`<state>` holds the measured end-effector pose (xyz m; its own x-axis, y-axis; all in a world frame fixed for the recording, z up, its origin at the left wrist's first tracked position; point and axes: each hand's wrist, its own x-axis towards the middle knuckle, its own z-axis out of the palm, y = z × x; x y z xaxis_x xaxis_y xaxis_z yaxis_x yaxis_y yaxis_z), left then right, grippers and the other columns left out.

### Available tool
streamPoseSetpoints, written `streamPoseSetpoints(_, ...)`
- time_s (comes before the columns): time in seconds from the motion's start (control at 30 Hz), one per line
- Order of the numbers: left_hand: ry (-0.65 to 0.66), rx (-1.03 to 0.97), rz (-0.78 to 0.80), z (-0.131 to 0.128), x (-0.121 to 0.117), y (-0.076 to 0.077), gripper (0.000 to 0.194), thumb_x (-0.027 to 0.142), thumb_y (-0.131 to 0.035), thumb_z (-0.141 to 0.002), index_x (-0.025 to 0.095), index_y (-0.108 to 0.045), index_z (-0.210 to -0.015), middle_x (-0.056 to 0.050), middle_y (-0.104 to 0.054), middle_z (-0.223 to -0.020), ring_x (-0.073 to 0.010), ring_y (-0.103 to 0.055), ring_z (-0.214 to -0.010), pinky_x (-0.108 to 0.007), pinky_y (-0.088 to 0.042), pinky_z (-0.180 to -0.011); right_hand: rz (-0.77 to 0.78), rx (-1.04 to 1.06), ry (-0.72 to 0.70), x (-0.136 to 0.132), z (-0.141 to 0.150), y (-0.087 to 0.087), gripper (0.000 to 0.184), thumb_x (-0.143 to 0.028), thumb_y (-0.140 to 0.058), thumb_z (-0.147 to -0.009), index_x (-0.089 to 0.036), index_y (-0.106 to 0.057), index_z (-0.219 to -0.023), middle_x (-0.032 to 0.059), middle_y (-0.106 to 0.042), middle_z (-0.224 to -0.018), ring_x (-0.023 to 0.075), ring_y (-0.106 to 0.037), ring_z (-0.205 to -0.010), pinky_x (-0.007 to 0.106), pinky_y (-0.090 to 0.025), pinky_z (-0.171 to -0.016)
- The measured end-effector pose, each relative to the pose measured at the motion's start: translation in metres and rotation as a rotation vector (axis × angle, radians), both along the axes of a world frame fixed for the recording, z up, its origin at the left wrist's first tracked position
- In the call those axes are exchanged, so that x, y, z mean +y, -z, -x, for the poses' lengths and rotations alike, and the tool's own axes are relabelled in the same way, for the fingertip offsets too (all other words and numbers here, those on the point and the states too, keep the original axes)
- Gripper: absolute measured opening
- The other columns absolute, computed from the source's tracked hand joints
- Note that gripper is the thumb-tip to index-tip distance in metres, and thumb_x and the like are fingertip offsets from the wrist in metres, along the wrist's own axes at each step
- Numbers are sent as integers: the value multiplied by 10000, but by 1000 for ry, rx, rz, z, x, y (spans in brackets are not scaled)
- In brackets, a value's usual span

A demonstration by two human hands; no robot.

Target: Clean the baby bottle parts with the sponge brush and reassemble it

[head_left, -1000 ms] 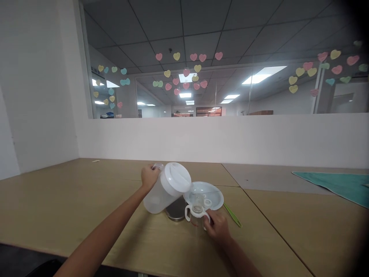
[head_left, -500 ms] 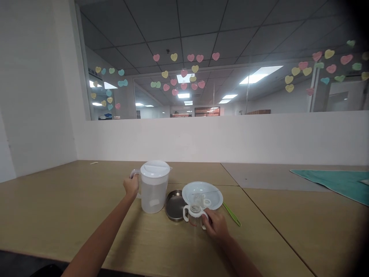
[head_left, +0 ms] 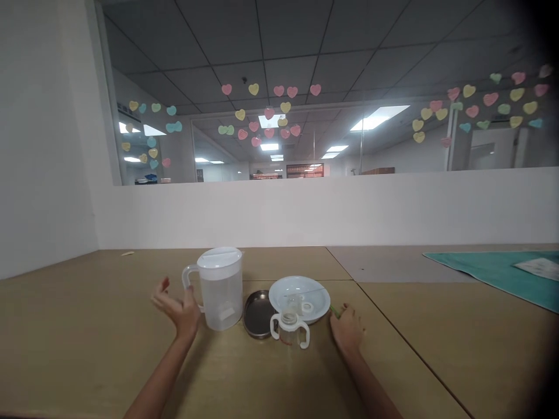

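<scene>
A translucent white pitcher (head_left: 221, 291) with a lid stands upright on the table. My left hand (head_left: 179, 308) is beside its handle with fingers spread, the thumb close to the handle; whether it touches cannot be told. A clear baby bottle (head_left: 289, 334) with two white handles stands in front of a pale blue bowl (head_left: 323, 299). In the bowl lie a clear cup-like piece (head_left: 294, 303), a white ring-shaped piece (head_left: 307, 307) and a thin stick. My right hand (head_left: 348, 329) is over a green handle (head_left: 335, 311), mostly covering it, with its fingers apart.
A dark metal oval dish (head_left: 257, 317) sits between the pitcher and the bottle. A teal cloth (head_left: 480, 265) with a pale sheet (head_left: 539, 269) on it lies at the far right. A white wall (head_left: 279, 215) borders the table's back, below a window.
My left hand has let go of the pitcher's handle and opened. My right hand has released the bottle and moved right to the green handle. The view has shifted slightly.
</scene>
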<state>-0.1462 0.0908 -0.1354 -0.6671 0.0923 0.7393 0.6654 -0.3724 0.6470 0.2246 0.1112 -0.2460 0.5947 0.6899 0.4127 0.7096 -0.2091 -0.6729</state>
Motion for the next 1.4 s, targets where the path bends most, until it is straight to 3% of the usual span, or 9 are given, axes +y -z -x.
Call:
streamPoseSetpoints(0.07, 169, 155, 38, -30, -15, 1, 429, 362, -480, -777, 171, -458, -1160, -107, -527, -1168, -242, -490, -1117, -364, -374, -977, 87, -46, -90, 6, -2, 5, 328, -175, -512, -701, -99, -627, -999, 199, -636, -1012, 314, -577, -971, 393, -393, -784)
streamPoseSetpoints(0.17, 708, 583, 464, -83, -22, -6, 265, 348, -410, -842, 202, -587, -973, -50, -646, -926, -191, -597, -888, -280, -457, -815, 103, 6, -151, 13, -7, 8, 287, -109, -490, -682, -114, -660, -912, 166, -663, -912, 273, -622, -874, 330, -409, -722)
streamPoseSetpoints(0.23, 867, 804, 675, -117, -14, -11, 244, 324, -436, -832, 212, -635, -918, -36, -674, -924, -174, -605, -869, -255, -448, -800, 100, 71, -91, 16, -12, 7, 339, -121, -461, -699, -113, -643, -984, 155, -669, -897, 263, -638, -810, 316, -415, -653)
streamPoseSetpoints(0.43, 867, 1032, 1079, -186, 33, -11, 271, 287, -472, -781, 201, -693, -912, -52, -705, -960, -188, -624, -875, -262, -452, -767, 23, 190, 56, 20, -21, 2, 433, -222, -373, -754, -121, -556, -1133, 170, -646, -1018, 267, -640, -780, 320, -411, -573)
streamPoseSetpoints(0.7, 815, 1119, 1370, -227, 67, -10, 126, 222, -673, -561, 170, -719, -667, -121, -721, -811, -276, -641, -727, -349, -479, -646, -70, 263, 6, 23, -22, 7, 434, -252, -384, -721, -132, -593, -1081, 168, -651, -1014, 271, -628, -742, 325, -385, -555)
streamPoseSetpoints(0.87, 804, 1135, 1341, -232, 66, -10, 124, 147, -636, -567, 166, -721, -655, -138, -720, -814, -298, -643, -774, -376, -471, -700, -115, 282, 18, 24, -22, 10, 420, -264, -377, -713, -160, -615, -1043, 149, -662, -979, 265, -623, -715, 323, -378, -547)
streamPoseSetpoints(1.03, 843, 1069, 1161, -209, 64, -11, 272, 103, -531, -644, 212, -735, -788, -55, -724, -837, -206, -630, -818, -286, -442, -771, -183, 312, 105, 25, -22, 12, 445, -284, -348, -747, -147, -568, -1109, 162, -653, -1001, 267, -613, -733, 321, -366, -548)
streamPoseSetpoints(1.23, 898, 913, 1008, -170, 66, 0, 219, 251, -522, -731, 144, -708, -776, -7, -684, -709, -152, -581, -688, -224, -417, -643, -223, 330, 88, 20, -18, 0, 408, -317, -330, -797, -136, -557, -1083, 147, -661, -921, 258, -603, -721, 307, -349, -570)
streamPoseSetpoints(1.4, 909, 752, 854, -156, 56, 16, 379, 372, -396, -854, 117, -671, -908, -57, -693, -864, -168, -599, -783, -245, -431, -710, -301, 287, -44, 7, -9, -15, 456, -433, -259, -876, -154, -566, -1067, 124, -671, -893, 250, -612, -754, 297, -375, -615)
